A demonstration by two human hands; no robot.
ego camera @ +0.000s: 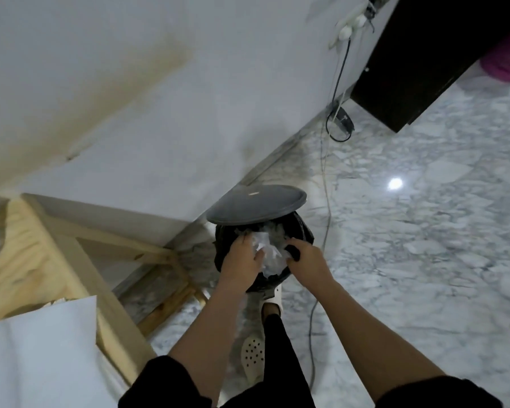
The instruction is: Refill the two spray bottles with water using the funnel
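No spray bottle and no funnel are in view. Both my hands reach down over a small black-lined pedal bin [305, 228] whose grey lid [256, 204] stands open. My left hand [240, 262] holds a wad of crumpled white paper [267, 250] at the bin's mouth. To the right of the wad, my right hand [308, 259] has its fingers curled round something black at the rim, apparently the liner's edge. A white shoe [273, 301] presses the bin's pedal.
A light wooden table [80, 260] stands at the left, with a white sheet [39, 354] on its near end. A thin cable [326, 219] runs across the marble floor [424, 245] beside the bin. A dark cabinet [418, 63] is at the upper right, against the white wall [130, 98].
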